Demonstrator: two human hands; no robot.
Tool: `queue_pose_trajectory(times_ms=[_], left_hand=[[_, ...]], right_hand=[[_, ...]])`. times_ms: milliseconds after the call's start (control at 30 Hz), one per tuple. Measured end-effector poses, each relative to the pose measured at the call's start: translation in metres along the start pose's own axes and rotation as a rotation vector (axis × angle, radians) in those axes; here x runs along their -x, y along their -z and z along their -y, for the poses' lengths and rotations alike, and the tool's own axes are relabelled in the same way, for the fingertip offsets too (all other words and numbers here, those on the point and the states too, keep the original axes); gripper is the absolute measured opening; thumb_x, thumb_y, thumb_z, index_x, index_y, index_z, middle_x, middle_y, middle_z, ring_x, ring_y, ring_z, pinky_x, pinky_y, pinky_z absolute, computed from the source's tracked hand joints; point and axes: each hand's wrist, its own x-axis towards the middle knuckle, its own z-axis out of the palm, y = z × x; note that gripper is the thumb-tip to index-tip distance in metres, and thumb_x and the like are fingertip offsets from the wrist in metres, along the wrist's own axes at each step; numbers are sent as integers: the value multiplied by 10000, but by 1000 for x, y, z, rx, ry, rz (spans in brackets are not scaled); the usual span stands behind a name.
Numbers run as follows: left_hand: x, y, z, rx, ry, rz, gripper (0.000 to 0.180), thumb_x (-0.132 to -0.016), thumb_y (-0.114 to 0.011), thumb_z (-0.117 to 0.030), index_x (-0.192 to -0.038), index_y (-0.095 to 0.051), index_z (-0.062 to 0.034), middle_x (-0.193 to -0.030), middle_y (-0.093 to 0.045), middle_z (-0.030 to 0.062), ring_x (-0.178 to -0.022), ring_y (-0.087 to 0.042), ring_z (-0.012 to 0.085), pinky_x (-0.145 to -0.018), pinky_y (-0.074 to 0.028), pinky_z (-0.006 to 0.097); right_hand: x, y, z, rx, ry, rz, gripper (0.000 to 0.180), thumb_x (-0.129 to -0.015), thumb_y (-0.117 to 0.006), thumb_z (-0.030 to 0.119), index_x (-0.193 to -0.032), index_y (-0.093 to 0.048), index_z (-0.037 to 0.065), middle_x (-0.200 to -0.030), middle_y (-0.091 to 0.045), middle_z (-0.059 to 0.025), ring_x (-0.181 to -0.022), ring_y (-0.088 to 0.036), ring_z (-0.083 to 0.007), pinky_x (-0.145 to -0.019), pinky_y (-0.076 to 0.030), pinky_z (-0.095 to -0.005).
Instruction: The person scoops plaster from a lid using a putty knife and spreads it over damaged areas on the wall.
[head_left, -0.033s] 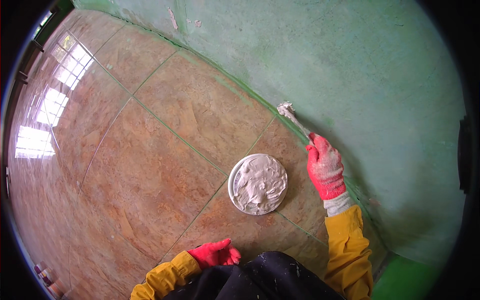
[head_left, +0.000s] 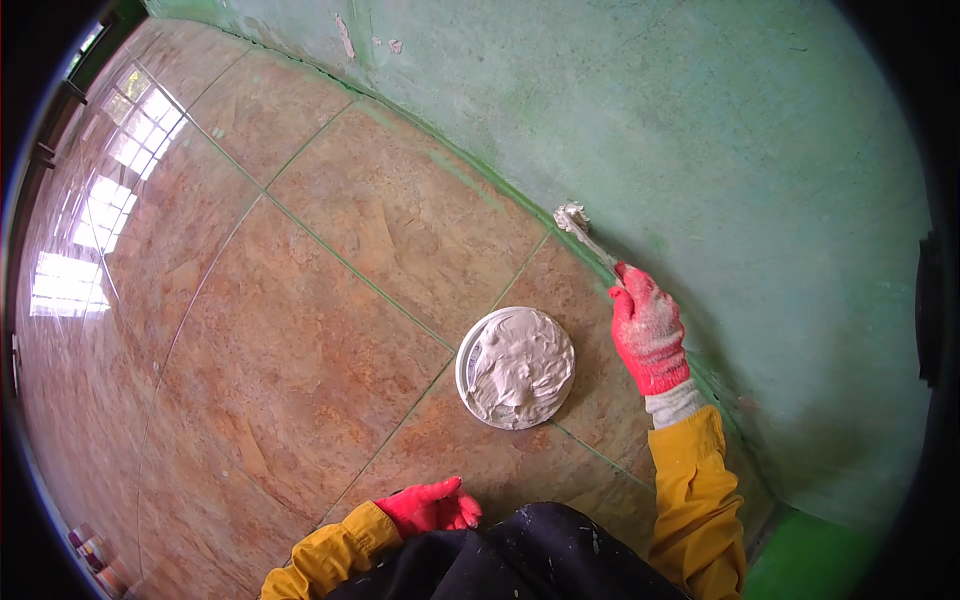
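My right hand (head_left: 648, 330), in a red and white work glove, is closed round the handle of a putty knife (head_left: 598, 249). A lump of pale greyish-pink filler paste (head_left: 572, 217) covers the knife's far end, hiding the blade. That end lies at the foot of the green wall (head_left: 700, 130), where it meets the floor; I cannot tell whether it touches. A round white tub (head_left: 463, 372) heaped with the same paste stands on the floor left of my right hand. Down by my dark, paint-specked clothing, my left hand (head_left: 430, 506) is gloved in red, fingers loosely apart, holding nothing.
Brown stone-patterned tiles (head_left: 280, 350) with green joints cover the floor. Bare patches mark the wall at the top. A bright green surface (head_left: 815, 560) shows at lower right, and small items (head_left: 92, 555) sit at the lower left rim. Window reflections shine on the left tiles.
My right hand has shifted very slightly up and to the left, still gripping the putty knife. My left hand and the tub have stayed put.
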Motion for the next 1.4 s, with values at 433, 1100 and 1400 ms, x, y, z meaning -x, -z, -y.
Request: queue_pose_trajectory(times_ms=[433,1100,1400], left_hand=[[12,15,-10,-4,-18,38,564,-917,-394,-484,-1054,-589,28,-1008,-621,148,-914,-596,229,-836,-455,331],[32,16,-22,-32,-27,-11,544,-936,-366,-461,-1036,-591,24,-966,-632,140,-876,-606,240,-810,-468,351],[32,15,-16,-14,-53,-15,534,-941,-362,-450,-1031,-594,22,-959,-633,132,-888,-600,230,-831,-458,341]], right_hand=[[-6,-17,15,-71,-26,19,231,-808,-545,91,-1038,-545,64,-935,-624,-149,-787,-598,-374,-670,-480,-443],[-6,-15,41,-25,-69,16,254,-804,-540,83,-1057,-553,71,-880,-638,-130,-759,-612,-341,-657,-485,-442],[-7,12,59,-254,-183,-77,156,-813,-497,28,-938,-591,26,-847,-637,-152,-741,-623,-308,-640,-491,-376]])
